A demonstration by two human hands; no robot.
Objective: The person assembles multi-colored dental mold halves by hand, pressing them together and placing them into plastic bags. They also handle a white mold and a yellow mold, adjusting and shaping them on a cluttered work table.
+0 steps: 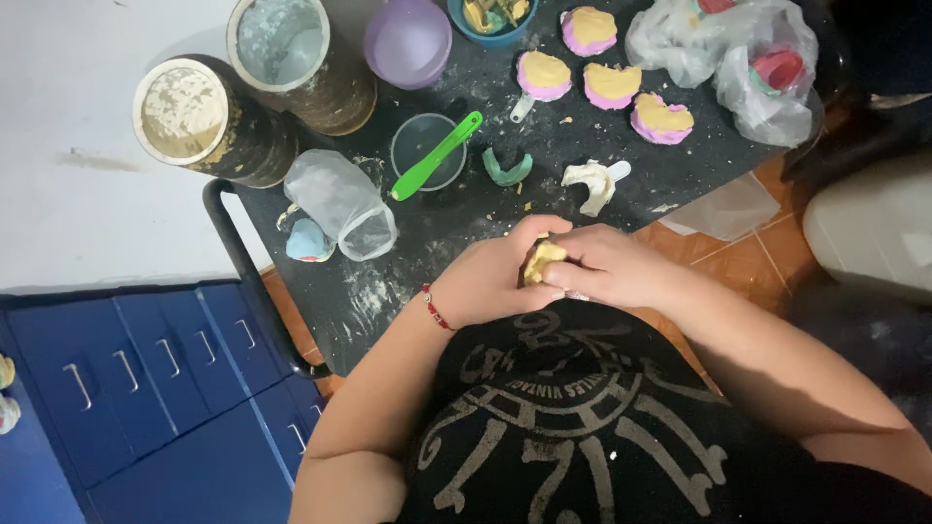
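Now | both hands' fingers (568, 275) pinching yellow cast (545, 260) | at table edge (388, 335)

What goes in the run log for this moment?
left hand: holds yellow cast | right hand: on same cast | table: dusty, four filled pink moulds at back

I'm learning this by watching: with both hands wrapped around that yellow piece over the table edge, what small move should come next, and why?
Probably ease the right hand back while the left hand keeps its hold on the yellow piece. Both hands cover most of it, so its state is hard to see. The black table lies right beneath it.
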